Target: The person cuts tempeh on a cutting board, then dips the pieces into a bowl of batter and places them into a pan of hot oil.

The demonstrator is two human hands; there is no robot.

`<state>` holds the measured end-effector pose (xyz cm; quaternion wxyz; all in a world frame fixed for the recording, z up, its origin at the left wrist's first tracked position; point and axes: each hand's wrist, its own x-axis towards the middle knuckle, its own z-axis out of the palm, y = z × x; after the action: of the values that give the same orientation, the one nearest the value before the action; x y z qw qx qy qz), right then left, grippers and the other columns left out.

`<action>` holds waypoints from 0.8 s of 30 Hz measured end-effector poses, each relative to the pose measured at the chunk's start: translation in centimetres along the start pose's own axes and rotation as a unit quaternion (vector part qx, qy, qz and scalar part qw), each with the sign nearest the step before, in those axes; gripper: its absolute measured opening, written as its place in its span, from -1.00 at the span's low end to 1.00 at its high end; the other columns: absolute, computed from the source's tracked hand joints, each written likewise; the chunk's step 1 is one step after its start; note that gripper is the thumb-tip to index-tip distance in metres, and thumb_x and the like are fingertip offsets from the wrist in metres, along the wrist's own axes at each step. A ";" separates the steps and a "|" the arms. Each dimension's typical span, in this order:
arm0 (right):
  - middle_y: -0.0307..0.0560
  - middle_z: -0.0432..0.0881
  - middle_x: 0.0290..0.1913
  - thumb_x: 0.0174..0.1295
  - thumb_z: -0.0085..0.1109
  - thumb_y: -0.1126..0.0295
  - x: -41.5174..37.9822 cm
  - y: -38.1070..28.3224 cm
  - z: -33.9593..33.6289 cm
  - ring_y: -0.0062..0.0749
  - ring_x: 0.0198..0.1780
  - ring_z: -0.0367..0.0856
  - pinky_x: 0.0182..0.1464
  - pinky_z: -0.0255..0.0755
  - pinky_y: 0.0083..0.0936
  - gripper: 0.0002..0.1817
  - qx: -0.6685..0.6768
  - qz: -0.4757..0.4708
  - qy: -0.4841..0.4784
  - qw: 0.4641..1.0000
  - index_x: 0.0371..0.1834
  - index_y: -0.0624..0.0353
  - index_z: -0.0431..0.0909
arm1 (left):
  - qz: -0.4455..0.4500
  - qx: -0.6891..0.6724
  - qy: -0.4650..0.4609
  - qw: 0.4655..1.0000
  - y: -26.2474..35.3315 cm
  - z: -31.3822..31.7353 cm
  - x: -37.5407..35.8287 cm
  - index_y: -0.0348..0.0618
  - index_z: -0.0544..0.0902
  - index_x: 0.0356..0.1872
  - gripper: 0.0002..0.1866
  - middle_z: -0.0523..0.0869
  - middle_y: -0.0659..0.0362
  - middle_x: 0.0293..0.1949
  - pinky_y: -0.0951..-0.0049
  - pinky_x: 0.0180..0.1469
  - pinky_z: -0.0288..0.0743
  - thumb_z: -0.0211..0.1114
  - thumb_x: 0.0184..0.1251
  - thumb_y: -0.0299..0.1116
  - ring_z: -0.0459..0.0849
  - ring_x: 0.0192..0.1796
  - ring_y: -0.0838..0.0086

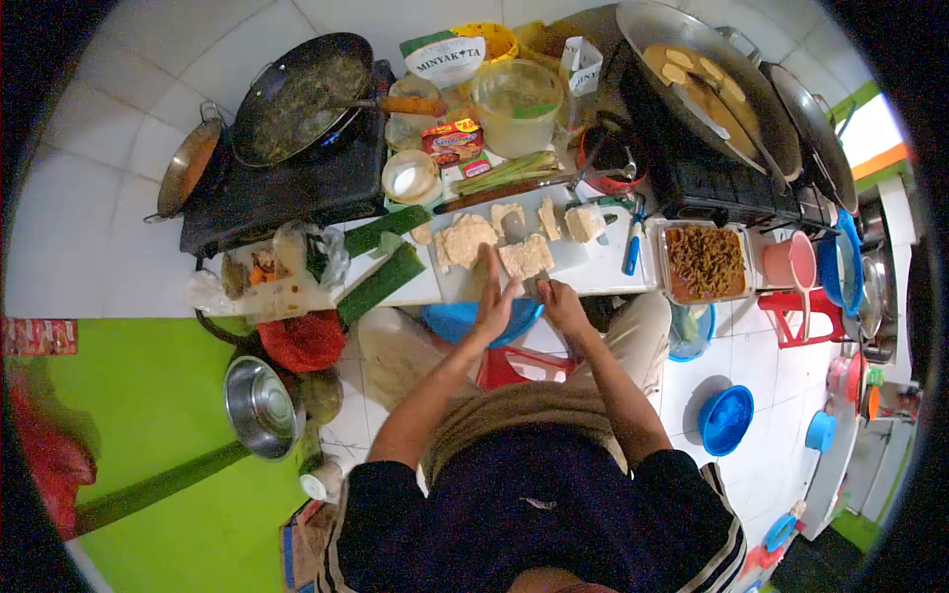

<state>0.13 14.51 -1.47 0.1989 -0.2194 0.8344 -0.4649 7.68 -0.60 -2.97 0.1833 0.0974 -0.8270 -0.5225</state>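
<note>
A white cutting board (460, 287) lies on the counter edge in front of me, bearing pale, lumpy slabs that look like tempeh. My left hand (491, 308) is beside the larger slab (467, 240), its fingers stretched out and holding nothing. Close by, my right hand (563, 310) is wrapped round the handle of a knife (534, 285), whose blade is mostly hard to make out, near a smaller tempeh slab (526, 257). Narrow pieces (549, 219) and a thick block (584, 223) lie farther back on the board.
A black wok (301, 99) stands on the left stove; a big wok (682, 59) with frying pieces stands at right. Banana leaves (381, 282) lie left of the board. A blue-handled peeler (633, 247) and a glass dish of brown food (705, 261) are at right.
</note>
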 end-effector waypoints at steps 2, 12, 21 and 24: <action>0.37 0.51 -0.50 0.41 -0.10 0.11 -0.2 -0.2 -0.3 0.26 -0.41 0.52 -0.34 0.37 -0.12 -0.51 0.000 0.005 -0.003 1.000 -0.38 0.41 0.49 | -0.050 -0.120 0.027 0.991 0.2 1.9 -0.1 -0.27 -0.23 0.47 -0.24 -0.27 -0.05 0.51 0.30 0.49 -0.41 -0.07 0.47 -0.12 -0.35 0.54 0.21; 0.36 0.52 -0.52 0.39 -0.07 0.15 -0.3 0.4 0.5 0.23 -0.46 0.52 -0.37 0.37 -0.12 -0.53 0.008 0.014 0.015 1.000 -0.42 0.42 0.50 | -0.123 -0.400 0.097 0.903 0.8 4.3 0.6 -0.20 -0.25 0.48 -0.33 -0.33 0.14 0.52 0.42 0.49 -0.52 -0.23 0.51 -0.17 -0.37 0.54 0.41; 0.38 0.50 -0.50 0.38 -0.06 0.24 -1.2 1.0 1.3 0.32 -0.41 0.51 -0.41 0.34 -0.07 -0.61 -0.028 -0.030 0.037 0.998 -0.44 0.40 0.50 | -0.113 -0.388 0.104 0.909 0.7 4.3 1.2 -0.19 -0.21 0.48 -0.34 -0.32 0.15 0.53 0.42 0.50 -0.53 -0.24 0.51 -0.16 -0.36 0.54 0.43; 0.38 0.49 -0.50 0.38 -0.05 0.24 -1.2 1.5 1.7 0.32 -0.41 0.51 -0.40 0.35 -0.08 -0.62 -0.037 -0.037 0.035 0.998 -0.43 0.40 0.49 | -0.129 -0.412 0.099 0.897 1.8 3.9 0.8 -0.24 -0.25 0.47 -0.28 -0.34 0.11 0.52 0.39 0.49 -0.53 -0.17 0.49 -0.10 -0.39 0.54 0.41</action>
<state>1.77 14.72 -3.43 0.1436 -0.2408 0.8489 -0.4480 5.45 3.10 -2.71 0.2184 0.1704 -0.4959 -0.8230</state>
